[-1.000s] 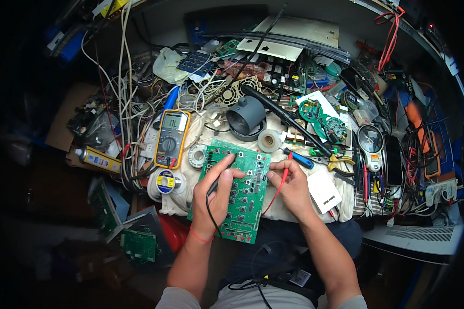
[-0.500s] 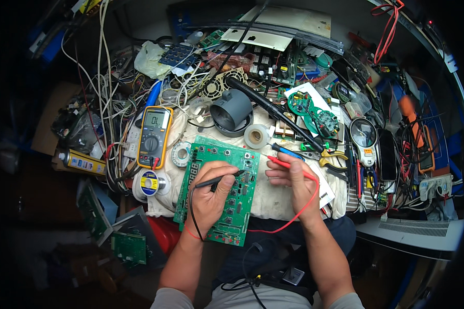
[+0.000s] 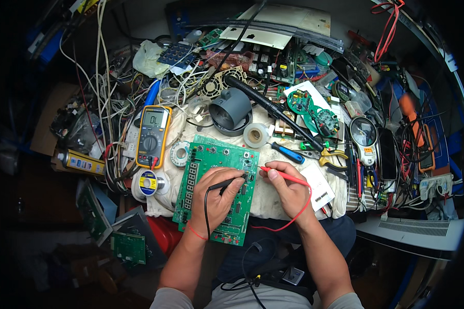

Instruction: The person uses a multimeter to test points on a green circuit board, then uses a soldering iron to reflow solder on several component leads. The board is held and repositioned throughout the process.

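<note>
A green circuit board (image 3: 222,160) with a row of digit displays and push buttons lies before me, tilted slightly. My left hand (image 3: 216,194) rests over its middle, fingers closed round a black test probe (image 3: 220,184) whose tip is near the board's right side. My right hand (image 3: 290,191) pinches a red test probe (image 3: 288,176), its tip pointing left at the board's right edge; whether it touches cannot be made out. To the left lies a yellow multimeter (image 3: 153,137) with its display lit. The probes' black and red leads curve down past my wrists.
Rolls of solder (image 3: 150,183) and tape (image 3: 255,135) lie around the board. A blue-handled screwdriver (image 3: 288,153), pliers (image 3: 332,160) and a magnifier (image 3: 363,132) are to the right. Behind sit a grey cylinder (image 3: 230,109), a black tube (image 3: 273,110) and heaped cables and boards.
My right hand has moved left and down, bringing the red probe toward the board's right edge. My left hand has shifted slightly right with the black probe, uncovering more of the digit displays.
</note>
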Motion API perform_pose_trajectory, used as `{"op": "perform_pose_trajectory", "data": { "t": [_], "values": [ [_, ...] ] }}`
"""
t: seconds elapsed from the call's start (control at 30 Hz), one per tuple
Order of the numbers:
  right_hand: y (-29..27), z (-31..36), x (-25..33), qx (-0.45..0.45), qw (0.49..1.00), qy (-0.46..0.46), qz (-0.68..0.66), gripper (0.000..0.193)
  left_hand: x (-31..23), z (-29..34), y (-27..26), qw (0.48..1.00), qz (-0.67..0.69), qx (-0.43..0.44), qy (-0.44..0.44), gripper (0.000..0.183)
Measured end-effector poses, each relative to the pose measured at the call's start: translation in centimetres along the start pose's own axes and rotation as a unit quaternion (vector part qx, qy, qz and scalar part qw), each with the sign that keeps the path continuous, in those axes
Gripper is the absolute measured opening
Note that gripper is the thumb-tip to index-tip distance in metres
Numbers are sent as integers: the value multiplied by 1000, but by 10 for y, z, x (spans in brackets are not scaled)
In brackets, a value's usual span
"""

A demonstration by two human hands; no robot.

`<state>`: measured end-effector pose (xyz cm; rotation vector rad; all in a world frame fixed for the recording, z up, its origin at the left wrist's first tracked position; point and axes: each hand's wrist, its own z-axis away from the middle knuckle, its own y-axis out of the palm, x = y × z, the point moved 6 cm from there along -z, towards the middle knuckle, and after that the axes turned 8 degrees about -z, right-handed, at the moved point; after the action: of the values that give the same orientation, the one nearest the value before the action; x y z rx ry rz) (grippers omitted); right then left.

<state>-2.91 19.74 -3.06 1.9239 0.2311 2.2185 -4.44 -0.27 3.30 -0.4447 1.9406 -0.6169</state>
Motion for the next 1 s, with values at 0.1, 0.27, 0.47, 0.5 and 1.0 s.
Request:
{"op": "perform_pose_trajectory", "data": {
  "t": [0.1, 0.27, 0.47, 0.5, 1.0],
  "values": [
    [2, -1, -5, 14, 999, 6, -30, 35, 0, 0, 0, 1000, -5, 3, 2, 17],
    [4, 0, -9, 8, 996, 22, -84, 33, 1, 0, 2, 1000, -1, 11, -8, 16],
    [5, 0, -9, -2, 997, 25, -77, 34, -1, 0, 3, 1000, -2, 14, -8, 16],
    [5, 0, -10, -2, 997, 28, -67, 34, 0, 0, 3, 1000, 0, 17, -11, 17],
    [5, -1, -13, -36, 992, 43, -114, 36, 3, 1, 4, 1000, 13, 15, -24, 17]
  ]
}}
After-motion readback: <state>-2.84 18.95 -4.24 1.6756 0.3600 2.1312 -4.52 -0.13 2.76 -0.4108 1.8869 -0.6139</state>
